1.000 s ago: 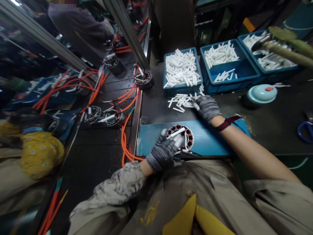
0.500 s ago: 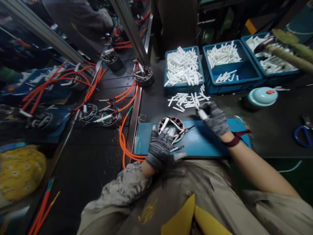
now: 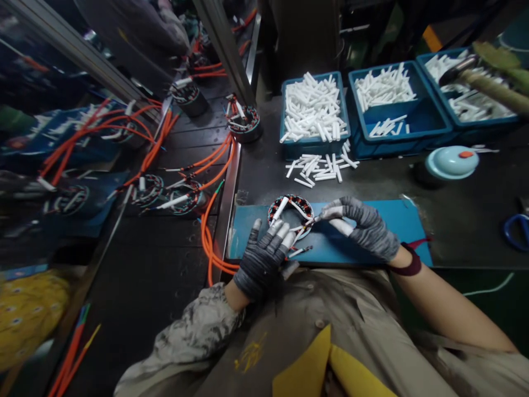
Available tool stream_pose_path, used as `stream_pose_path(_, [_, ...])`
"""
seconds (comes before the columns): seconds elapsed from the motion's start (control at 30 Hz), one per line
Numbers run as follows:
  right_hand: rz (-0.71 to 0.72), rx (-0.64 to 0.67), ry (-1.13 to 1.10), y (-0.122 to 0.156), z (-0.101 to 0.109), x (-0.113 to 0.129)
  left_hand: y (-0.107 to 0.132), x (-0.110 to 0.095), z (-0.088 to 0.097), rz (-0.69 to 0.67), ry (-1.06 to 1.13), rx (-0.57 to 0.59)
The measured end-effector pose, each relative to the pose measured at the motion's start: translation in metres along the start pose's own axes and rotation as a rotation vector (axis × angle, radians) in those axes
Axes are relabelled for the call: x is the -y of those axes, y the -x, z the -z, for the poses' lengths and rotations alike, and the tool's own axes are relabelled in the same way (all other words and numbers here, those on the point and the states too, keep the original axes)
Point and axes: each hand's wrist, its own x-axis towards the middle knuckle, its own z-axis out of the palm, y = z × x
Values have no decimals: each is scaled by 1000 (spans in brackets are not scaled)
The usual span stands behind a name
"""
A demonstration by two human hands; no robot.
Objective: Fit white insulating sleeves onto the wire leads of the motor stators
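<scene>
A round motor stator [image 3: 290, 212] with copper windings and orange wires lies on a blue mat [image 3: 372, 220] at the bench's near edge. My left hand [image 3: 262, 256], in a grey glove, rests flat on the near side of the stator with fingers stretched out. My gloved right hand [image 3: 359, 223] is closed on a white tube [image 3: 341, 226] and pinches a thin wire lead at the stator's right rim. Another white tube [image 3: 280, 209] lies across the stator. A loose pile of white tubes [image 3: 320, 167] lies on the bench behind the mat.
Three blue bins [image 3: 313, 110] [image 3: 394, 105] [image 3: 467, 94] hold white tubes at the back. A light-blue lid [image 3: 452, 161] and blue scissors [image 3: 516, 229] sit at right. More stators [image 3: 243, 122] with orange cables [image 3: 209, 242] lie on the dark belt at left, where another person [image 3: 144, 33] works.
My right hand picked a white tube from the loose pile and carried it back to the stator's right rim. My left hand stayed on the stator and spread flatter.
</scene>
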Motion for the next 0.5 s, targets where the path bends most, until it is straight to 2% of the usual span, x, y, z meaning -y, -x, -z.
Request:
stream_pose_path(0.07, [109,101,106,-3,8,-2,6,1,0,-4,-3,15])
stream_pose_path(0.13, [153,203,220,-7,12,-5,11,7,1,-25,-13,48])
stream_pose_path(0.23, [164,374,306,-16,10,-2,11,20,2,-87,-21,107])
stream_pose_path(0.33, [136,503,382,-29,-2,9,8,25,1,-113,-48,72])
stream_pose_path(0.43, [139,514,547,-35,-15,18,4,20,-3,-92,-47,25])
stream_pose_path(0.5, [140,435,571,-33,-21,15,2,15,-5,-61,-32,9])
